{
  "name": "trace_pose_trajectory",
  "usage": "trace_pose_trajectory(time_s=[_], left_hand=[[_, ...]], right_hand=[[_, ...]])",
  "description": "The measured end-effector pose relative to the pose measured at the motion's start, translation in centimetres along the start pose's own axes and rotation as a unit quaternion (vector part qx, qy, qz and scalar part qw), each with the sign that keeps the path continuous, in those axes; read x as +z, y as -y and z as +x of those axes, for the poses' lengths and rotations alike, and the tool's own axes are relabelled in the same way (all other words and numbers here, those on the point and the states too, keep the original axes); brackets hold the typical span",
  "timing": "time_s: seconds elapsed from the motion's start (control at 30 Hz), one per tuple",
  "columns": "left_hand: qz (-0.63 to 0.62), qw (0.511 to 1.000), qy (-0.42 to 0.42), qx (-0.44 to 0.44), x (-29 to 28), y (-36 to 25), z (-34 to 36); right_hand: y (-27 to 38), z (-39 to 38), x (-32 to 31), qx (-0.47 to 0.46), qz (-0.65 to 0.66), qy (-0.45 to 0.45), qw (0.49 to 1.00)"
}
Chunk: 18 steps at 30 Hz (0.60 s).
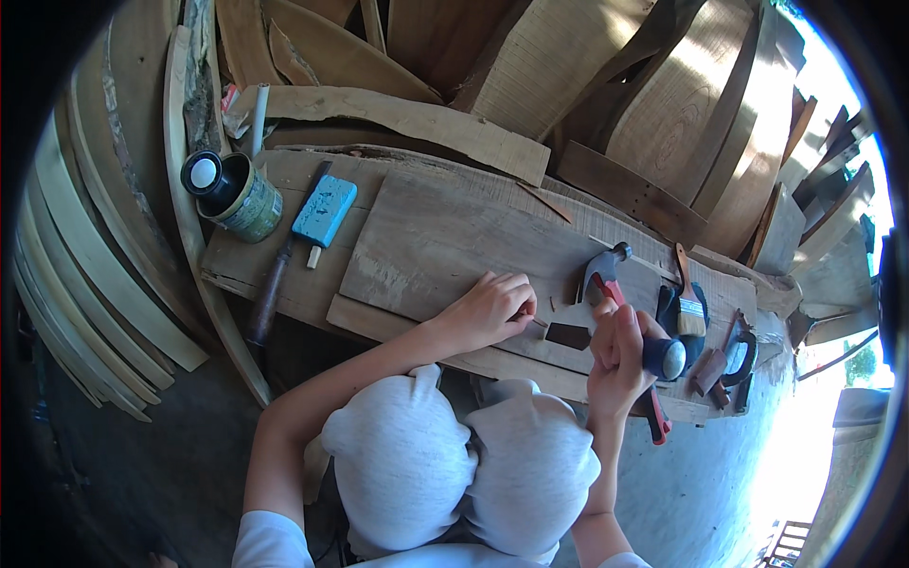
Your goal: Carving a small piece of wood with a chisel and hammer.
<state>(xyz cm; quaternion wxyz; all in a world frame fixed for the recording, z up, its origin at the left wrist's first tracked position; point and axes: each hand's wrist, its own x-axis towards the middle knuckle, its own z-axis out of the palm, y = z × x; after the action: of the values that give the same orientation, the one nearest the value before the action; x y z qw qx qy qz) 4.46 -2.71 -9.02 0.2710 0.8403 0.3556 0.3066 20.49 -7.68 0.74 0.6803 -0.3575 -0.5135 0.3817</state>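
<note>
My left hand [488, 310] rests over the wooden board [417, 256], fingers pinched on a thin wooden stick [541, 323]. In my right hand [620, 355] is a flat-bladed tool; its broad dark blade [569, 336] points left, toward the stick's end. The tool's rounded dark handle end [666, 360] sticks out at the right of the fist. A claw hammer [606, 267] with a red and black handle lies beneath and behind my right hand, its head toward the far side. Small wood slivers lie on the board near the blade.
A blue block [325, 210] and a long dark-handled tool [273, 284] lie left, beside a round tin [251, 204] with a black bottle [210, 180]. Right are a paintbrush [689, 303] and a hand plane [724, 360]. Planks [530, 66] lean behind; curved strips [90, 275] stand left.
</note>
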Motion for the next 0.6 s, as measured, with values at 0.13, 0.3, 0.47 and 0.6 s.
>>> trace_pose_trajectory(time_s=[0.13, 0.3, 0.47, 0.6], left_hand=[[-0.020, 0.999, -0.027, 0.033, 0.1, 0.3, -0.1], [0.011, 0.999, -0.003, 0.033, -0.1, -0.2, 0.2], [0.128, 0.987, -0.048, 0.086, 0.8, 0.2, 0.2], [0.181, 0.978, -0.028, 0.103, 0.7, 0.6, 0.2]], right_hand=[[0.0, -0.4, -0.2, -0.027, 0.004, -0.011, 1.000], [0.3, -0.4, 0.0, -0.031, -0.015, 0.003, 0.999], [0.3, -0.5, -0.3, -0.034, -0.011, 0.006, 0.999], [0.2, -0.4, 0.0, -0.025, -0.008, -0.001, 1.000]])
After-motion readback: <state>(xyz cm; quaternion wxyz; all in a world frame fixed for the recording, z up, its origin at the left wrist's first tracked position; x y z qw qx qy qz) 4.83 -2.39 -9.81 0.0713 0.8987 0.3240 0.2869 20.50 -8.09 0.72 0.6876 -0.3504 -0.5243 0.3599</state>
